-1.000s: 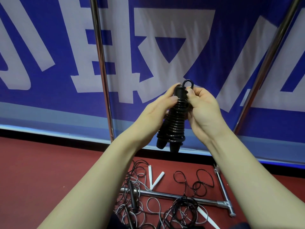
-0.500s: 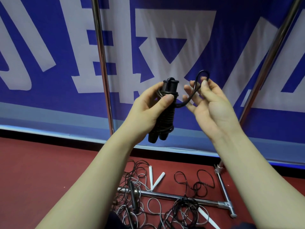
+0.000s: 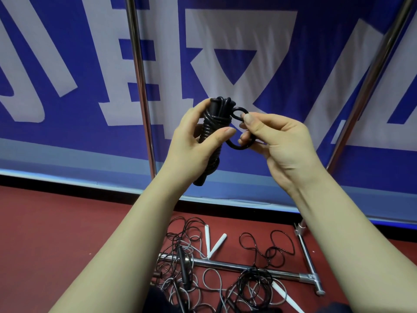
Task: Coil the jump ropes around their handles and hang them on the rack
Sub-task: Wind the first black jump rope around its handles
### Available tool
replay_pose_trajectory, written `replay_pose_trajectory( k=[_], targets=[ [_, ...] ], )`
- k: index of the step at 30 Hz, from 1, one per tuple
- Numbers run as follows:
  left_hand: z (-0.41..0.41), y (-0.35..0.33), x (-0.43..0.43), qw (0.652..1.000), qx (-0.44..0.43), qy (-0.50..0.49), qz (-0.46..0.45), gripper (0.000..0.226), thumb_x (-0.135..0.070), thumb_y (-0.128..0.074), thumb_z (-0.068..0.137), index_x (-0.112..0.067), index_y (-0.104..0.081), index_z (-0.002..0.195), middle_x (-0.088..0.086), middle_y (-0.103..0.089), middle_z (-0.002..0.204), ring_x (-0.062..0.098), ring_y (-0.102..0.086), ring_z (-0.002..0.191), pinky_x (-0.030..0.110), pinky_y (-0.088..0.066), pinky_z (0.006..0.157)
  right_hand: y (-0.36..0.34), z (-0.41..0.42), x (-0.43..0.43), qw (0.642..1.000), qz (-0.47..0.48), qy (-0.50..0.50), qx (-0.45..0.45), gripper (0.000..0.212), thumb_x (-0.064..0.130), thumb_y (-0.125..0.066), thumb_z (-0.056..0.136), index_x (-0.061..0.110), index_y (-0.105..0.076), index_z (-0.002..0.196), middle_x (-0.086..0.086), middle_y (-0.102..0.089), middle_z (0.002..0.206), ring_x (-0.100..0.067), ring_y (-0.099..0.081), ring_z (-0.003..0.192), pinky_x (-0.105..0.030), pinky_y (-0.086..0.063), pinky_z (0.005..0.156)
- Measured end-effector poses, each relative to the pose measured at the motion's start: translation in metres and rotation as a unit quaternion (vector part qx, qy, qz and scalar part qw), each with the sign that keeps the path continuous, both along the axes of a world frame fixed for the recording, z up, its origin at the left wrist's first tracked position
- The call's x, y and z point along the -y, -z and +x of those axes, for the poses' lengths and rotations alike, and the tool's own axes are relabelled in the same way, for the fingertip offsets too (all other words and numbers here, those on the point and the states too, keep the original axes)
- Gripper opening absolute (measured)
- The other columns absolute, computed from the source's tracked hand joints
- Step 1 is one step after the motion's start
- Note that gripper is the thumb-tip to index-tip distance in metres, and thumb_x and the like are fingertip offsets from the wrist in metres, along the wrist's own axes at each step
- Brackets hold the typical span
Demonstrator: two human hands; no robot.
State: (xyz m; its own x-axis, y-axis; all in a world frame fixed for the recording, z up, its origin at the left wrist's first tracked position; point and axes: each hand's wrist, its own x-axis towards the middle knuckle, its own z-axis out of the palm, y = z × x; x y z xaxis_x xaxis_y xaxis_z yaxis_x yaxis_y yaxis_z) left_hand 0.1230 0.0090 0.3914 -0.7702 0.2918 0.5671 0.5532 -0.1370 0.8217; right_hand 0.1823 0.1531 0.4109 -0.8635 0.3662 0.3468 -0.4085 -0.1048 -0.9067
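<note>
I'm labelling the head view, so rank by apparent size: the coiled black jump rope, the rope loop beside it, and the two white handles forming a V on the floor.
1. coiled black jump rope
2. rope loop
3. white handles, farther away on the floor, so true size is unsure

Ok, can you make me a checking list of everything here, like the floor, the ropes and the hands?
Surface: red floor.
Job's things: coiled black rope, held up; rack pole upright behind; rack base bar on the floor.
Clutter: nothing seen.
Grippers: left hand grips the coil; right hand pinches its end loop.
Cables: loose ropes tangled across the base bar, white handles among them.
Surroundings: blue banner with white characters.
</note>
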Motion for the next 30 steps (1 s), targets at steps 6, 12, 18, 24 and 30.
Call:
replay_pose_trajectory(
  k=[6,12,18,24,30],
  targets=[
    [-0.001,0.002,-0.002,0.996,-0.072,-0.031,-0.039,0.049,-0.017,-0.073,0.086,-0.029,-0.050,0.128,-0.012,-0.053,0.105,-0.003,-0.055,0.088,0.012,-0.044,0.078,-0.001,0.002,0.003,0.999,0.022,0.038,-0.001,0.005,0.006,-0.068,0.088,0.005,-0.073,0.086,-0.003,-0.068,0.068,-0.010,-0.059,0.058,-0.025,-0.053,0.071],
    [-0.005,0.008,-0.004,0.987,-0.134,-0.073,-0.048,0.069,-0.021,-0.074,0.086,-0.024,-0.040,0.146,-0.015,-0.052,0.106,-0.003,-0.053,0.096,0.013,-0.043,0.087,-0.001,-0.001,0.006,0.994,0.055,0.094,-0.011,0.010,0.005,-0.069,0.087,0.005,-0.072,0.078,-0.006,-0.064,0.059,-0.014,-0.059,0.056,-0.030,-0.053,0.078],
    [-0.009,0.012,-0.001,0.984,-0.144,-0.075,-0.073,0.058,-0.018,-0.070,0.088,-0.026,-0.049,0.141,-0.021,-0.055,0.107,-0.006,-0.054,0.101,0.016,-0.043,0.093,-0.001,0.000,0.005,0.999,0.039,0.021,0.025,0.009,0.004,-0.070,0.085,0.003,-0.072,0.094,-0.008,-0.065,0.061,-0.014,-0.061,0.054,-0.029,-0.053,0.076],
    [-0.009,0.011,0.000,0.993,-0.084,-0.009,-0.082,0.035,-0.018,-0.068,0.091,-0.036,-0.055,0.118,-0.027,-0.062,0.101,0.010,-0.062,0.089,0.028,-0.050,0.082,-0.003,0.000,0.000,0.996,0.056,-0.032,0.066,0.014,0.002,-0.070,0.083,0.007,-0.067,0.096,-0.006,-0.065,0.058,-0.015,-0.061,0.054,-0.033,-0.054,0.077],
    [-0.007,0.011,-0.001,0.999,-0.015,0.036,-0.031,0.030,-0.010,-0.066,0.092,-0.034,-0.060,0.111,-0.015,-0.065,0.095,0.019,-0.059,0.072,0.035,-0.052,0.065,-0.005,0.002,-0.010,0.992,0.070,-0.060,0.088,0.008,0.007,-0.067,0.086,0.004,-0.068,0.093,-0.005,-0.071,0.070,-0.015,-0.063,0.055,-0.026,-0.057,0.065]
  ],
)
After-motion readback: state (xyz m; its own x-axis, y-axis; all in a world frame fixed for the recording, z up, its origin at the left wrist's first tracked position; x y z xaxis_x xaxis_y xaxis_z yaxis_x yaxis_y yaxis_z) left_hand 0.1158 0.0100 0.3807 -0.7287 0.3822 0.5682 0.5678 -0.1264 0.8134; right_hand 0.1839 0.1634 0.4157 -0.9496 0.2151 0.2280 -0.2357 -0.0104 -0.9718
